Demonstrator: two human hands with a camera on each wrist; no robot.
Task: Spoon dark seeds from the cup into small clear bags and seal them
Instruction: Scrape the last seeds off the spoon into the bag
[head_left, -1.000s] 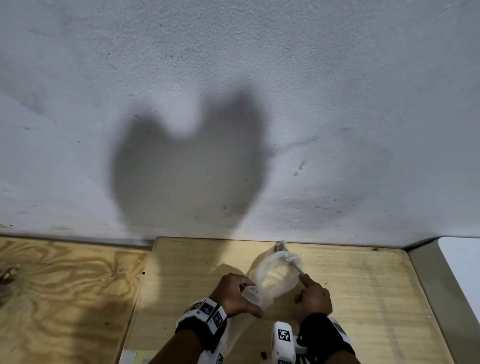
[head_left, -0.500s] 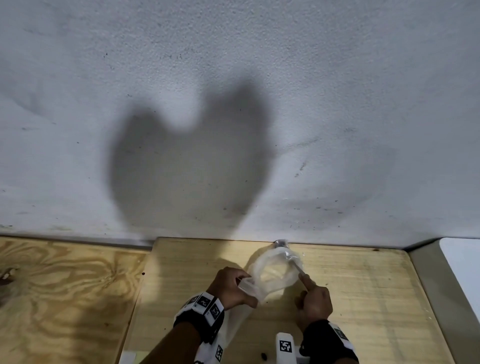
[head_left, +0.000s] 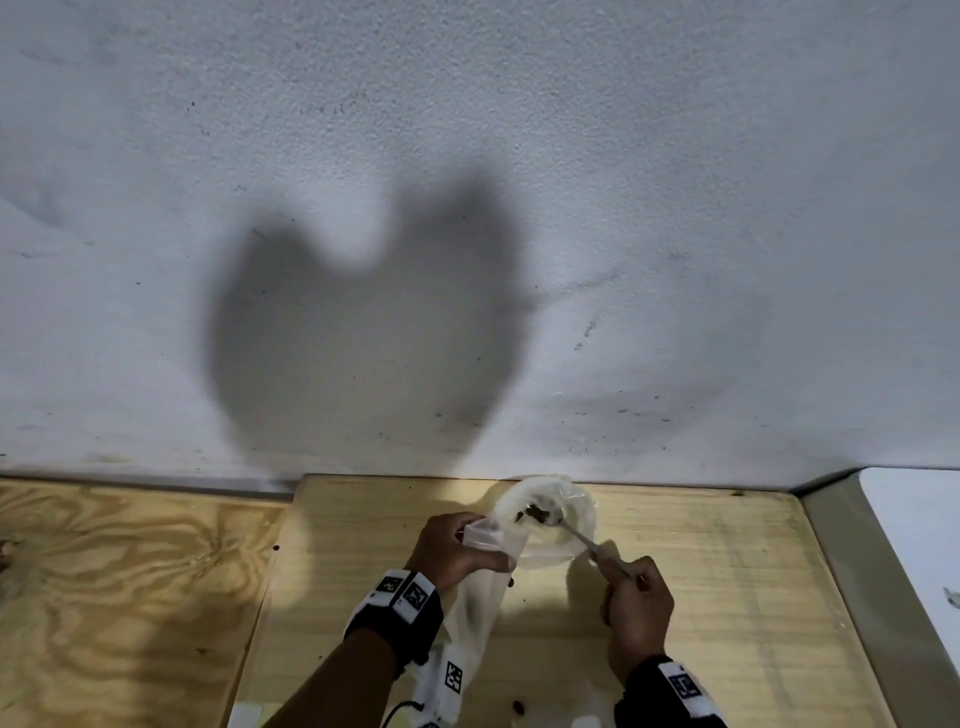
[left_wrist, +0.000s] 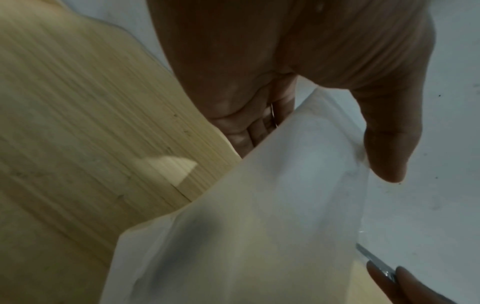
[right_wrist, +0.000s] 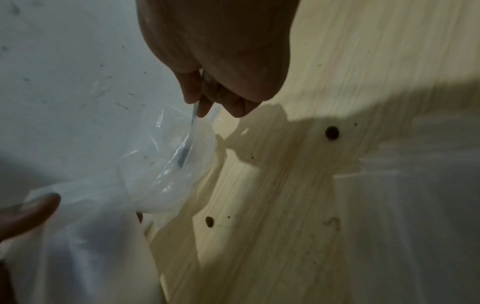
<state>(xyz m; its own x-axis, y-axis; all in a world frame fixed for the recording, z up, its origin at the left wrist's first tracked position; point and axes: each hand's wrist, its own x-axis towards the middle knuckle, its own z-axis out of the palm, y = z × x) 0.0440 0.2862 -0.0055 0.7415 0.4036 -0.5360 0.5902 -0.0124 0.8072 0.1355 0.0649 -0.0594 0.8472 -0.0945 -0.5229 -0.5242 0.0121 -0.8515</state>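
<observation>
Plywood tabletop (head_left: 727, 597) against grey wall (head_left: 519, 130).

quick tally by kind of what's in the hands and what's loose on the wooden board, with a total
Clear bag, pinched in the left hand: 1
Clear cup: 1
Metal spoon, with dark seeds in its bowl, held by the right hand: 1
Loose dark seeds on the wooden board, right wrist view: 2
Total: 5
</observation>
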